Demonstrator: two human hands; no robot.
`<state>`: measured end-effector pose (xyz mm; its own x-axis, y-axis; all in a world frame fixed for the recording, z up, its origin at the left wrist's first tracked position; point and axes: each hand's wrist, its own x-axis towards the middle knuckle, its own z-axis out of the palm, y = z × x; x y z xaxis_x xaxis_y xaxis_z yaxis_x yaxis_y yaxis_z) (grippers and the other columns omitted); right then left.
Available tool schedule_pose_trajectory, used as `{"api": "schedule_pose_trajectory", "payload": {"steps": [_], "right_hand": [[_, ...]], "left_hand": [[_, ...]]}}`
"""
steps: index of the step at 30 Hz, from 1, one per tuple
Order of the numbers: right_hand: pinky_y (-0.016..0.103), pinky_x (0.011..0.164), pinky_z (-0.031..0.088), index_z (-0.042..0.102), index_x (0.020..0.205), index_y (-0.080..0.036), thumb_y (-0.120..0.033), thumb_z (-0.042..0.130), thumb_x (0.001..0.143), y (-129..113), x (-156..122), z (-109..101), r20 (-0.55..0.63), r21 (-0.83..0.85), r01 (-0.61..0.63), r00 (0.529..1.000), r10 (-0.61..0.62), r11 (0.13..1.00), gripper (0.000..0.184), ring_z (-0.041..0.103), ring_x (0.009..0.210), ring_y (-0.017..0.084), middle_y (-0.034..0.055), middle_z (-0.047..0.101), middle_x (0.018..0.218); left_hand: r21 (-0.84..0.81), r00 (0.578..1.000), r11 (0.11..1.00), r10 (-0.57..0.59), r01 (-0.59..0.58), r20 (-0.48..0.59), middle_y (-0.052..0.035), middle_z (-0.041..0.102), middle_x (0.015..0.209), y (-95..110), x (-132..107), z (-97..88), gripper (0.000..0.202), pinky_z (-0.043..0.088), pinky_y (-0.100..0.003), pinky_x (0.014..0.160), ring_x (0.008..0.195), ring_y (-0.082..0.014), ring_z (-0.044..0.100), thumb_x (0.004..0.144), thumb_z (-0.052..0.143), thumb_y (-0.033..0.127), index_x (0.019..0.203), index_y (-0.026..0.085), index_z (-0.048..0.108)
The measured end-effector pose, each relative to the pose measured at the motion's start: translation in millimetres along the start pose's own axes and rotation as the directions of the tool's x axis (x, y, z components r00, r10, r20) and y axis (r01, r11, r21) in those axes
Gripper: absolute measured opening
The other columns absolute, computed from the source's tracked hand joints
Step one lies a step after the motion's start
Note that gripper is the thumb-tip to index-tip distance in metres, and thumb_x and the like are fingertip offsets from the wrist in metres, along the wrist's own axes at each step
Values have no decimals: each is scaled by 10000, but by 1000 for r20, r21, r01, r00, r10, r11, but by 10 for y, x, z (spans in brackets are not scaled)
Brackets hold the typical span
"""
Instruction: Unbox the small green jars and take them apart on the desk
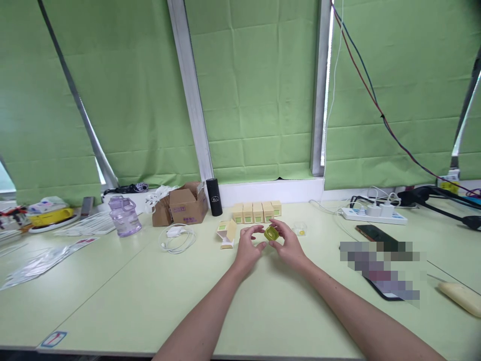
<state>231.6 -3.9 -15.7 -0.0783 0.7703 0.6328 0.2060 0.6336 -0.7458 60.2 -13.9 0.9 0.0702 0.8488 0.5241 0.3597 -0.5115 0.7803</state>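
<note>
My right hand [288,246] grips a small yellow-green square case [271,233] with a round hollow, held just above the table between thumb and fingers. My left hand [247,251] is to the left of the case, thumb and fingers apart and curved toward it, with nothing visible between them. Left of my hands sits a small carton [226,231] with its flap open toward me. Behind them stands a row of several small tan boxes [257,212] with green labels. A clear plastic piece [299,229] with something yellow in it lies right of my right hand.
A white cable with a plug [176,231], a brown cardboard box [188,204], a black cylinder [214,197] and a purple jug [125,216] stand to the left. Rightward are a power strip [374,215], a dark phone [378,236] and a pale mouse [460,297].
</note>
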Motion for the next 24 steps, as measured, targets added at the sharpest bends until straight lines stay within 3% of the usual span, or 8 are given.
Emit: {"api": "schedule_pose_trajectory", "payload": {"steps": [10, 19, 24], "right_hand": [[486, 1025, 530, 518, 1387, -257, -59, 550, 788, -66, -29, 2, 83, -125, 155, 986, -145, 980, 632, 627, 1171, 257, 102, 630, 1295], [459, 1012, 542, 530, 1317, -243, -53, 532, 811, -150, -25, -47, 116, -175, 247, 966, -230, 953, 541, 601, 1191, 261, 107, 601, 1275], [430, 873, 537, 634, 1205, -256, -110, 550, 872, -184, -34, -71, 81, -410, 307, 950, -301, 859, 373, 598, 1100, 282, 107, 621, 1188]], "left_hand": [[43, 998, 997, 59, -60, 27, -75, 628, 1221, 4, 0, -6, 522, 402, -449, 1117, 1291, -270, 463, 743, 753, 75, 1216, 290, 704], [91, 994, 991, 100, -103, 30, -63, 635, 1150, -2, 8, -19, 472, 422, -445, 1092, 1240, -268, 488, 734, 763, 72, 1156, 278, 710], [147, 991, 980, 137, -137, 14, -57, 638, 1129, 13, -5, -19, 424, 427, -461, 1081, 1237, -280, 487, 735, 746, 69, 1107, 266, 691]]}}
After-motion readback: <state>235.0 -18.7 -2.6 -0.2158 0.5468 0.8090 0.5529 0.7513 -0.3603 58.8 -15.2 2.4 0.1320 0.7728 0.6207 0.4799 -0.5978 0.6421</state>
